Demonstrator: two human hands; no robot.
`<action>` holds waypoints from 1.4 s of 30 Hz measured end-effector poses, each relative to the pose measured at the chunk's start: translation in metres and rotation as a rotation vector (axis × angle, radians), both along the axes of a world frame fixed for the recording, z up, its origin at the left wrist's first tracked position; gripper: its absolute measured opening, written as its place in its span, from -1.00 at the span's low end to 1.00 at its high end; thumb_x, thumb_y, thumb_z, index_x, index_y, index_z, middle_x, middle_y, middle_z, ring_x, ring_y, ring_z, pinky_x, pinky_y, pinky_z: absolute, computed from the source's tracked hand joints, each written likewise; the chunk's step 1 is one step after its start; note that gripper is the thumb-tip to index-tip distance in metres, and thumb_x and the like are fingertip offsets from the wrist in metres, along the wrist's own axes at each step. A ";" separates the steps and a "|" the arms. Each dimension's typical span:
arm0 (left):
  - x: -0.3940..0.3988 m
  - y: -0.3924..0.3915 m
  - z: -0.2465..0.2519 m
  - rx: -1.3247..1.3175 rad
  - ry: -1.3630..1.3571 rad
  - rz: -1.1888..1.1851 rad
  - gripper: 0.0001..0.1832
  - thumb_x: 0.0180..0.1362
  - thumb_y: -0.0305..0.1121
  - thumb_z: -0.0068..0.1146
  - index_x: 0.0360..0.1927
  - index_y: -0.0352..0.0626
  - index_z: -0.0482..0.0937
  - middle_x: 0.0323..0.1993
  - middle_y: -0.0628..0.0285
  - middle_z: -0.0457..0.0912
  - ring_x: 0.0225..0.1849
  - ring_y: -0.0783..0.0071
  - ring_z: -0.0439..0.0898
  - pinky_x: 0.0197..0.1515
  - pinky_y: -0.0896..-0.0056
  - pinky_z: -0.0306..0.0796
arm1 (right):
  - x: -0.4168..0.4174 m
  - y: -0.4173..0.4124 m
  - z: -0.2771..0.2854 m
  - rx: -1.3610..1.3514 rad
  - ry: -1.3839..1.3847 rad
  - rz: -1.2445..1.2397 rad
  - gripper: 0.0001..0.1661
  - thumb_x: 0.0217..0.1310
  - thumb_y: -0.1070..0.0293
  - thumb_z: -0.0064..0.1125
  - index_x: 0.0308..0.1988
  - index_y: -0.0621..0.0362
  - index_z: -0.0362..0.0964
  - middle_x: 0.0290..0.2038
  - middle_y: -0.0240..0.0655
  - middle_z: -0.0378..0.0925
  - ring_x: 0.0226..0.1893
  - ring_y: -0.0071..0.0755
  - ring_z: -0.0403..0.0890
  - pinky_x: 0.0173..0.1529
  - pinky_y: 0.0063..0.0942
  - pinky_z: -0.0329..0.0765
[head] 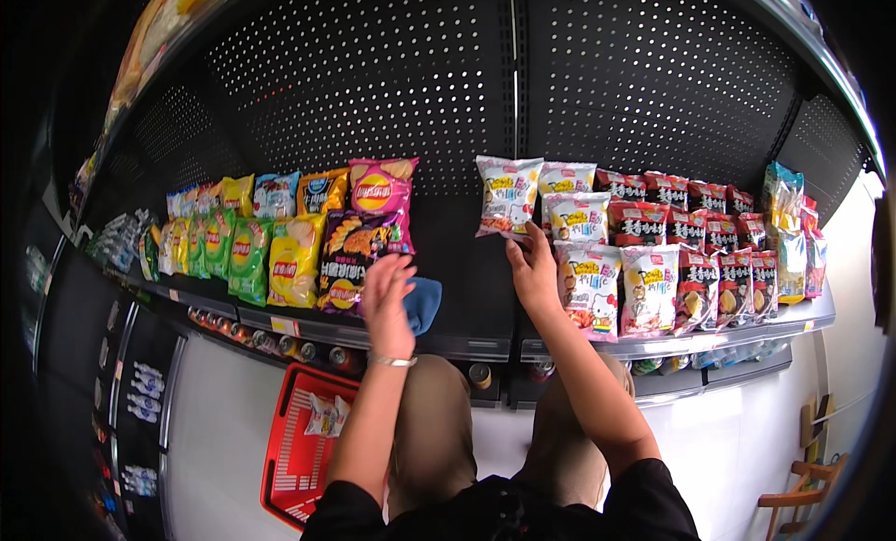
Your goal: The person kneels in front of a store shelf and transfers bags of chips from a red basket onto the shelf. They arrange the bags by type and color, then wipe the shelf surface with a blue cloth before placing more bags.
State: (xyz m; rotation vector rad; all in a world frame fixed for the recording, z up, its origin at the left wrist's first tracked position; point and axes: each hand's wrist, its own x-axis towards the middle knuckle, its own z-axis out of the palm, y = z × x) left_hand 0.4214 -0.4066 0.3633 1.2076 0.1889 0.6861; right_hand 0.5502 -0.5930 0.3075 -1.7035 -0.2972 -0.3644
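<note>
My right hand (537, 268) reaches over the black shelf (458, 282), its thumb and fingertips at the lower edge of a white snack bag (507, 194). Whether the fingers grip that bag or only touch it, I cannot tell. More white snack bags with a cartoon cat stand in rows beside it, including one (588, 289) at the front. My left hand (389, 306), slightly blurred, is raised before a dark purple chip bag (343, 261) with nothing visible in it. Just right of its wrist, a blue cloth (423, 304) lies near the shelf's front edge.
Chip bags (297, 261) line the left; red-and-black snack bags (696, 289) fill the right. A perforated back panel (350, 72) rises behind. Cans (480, 374) stand on a lower shelf. A red basket (269, 464) holding small packets (325, 415) is by my left knee; a wooden chair (798, 499) stands right.
</note>
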 end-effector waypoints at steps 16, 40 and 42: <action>0.185 -0.040 -0.099 0.688 0.093 -0.076 -0.46 0.32 -0.15 0.03 0.16 -0.43 0.35 0.02 -0.18 0.55 0.07 0.05 0.57 0.07 0.22 0.44 | 0.056 -0.003 -0.030 -0.282 0.024 -0.174 -0.21 0.28 0.08 0.15 0.23 0.46 0.10 -0.02 0.20 0.48 0.01 0.20 0.51 0.09 -0.15 0.44; 0.060 -0.027 -0.029 0.198 -0.116 0.108 -0.68 0.30 -0.18 0.16 -0.17 -0.29 0.52 -0.31 0.27 0.62 -0.29 0.66 0.52 -0.26 0.54 0.42 | -0.023 0.028 0.038 0.098 0.107 0.407 -0.50 0.33 0.04 0.15 -0.11 0.33 0.38 -0.34 -0.26 0.58 -0.33 -0.60 0.48 -0.23 -0.49 0.49; 0.047 -0.029 -0.027 0.095 -0.151 0.118 -0.69 0.31 -0.20 0.15 -0.13 -0.28 0.53 -0.29 0.31 0.62 -0.28 0.69 0.50 -0.23 0.56 0.41 | -0.036 0.032 0.048 0.047 0.037 0.387 -0.58 0.37 0.11 0.09 -0.16 0.32 0.40 -0.40 -0.33 0.55 -0.37 -0.65 0.44 -0.27 -0.54 0.46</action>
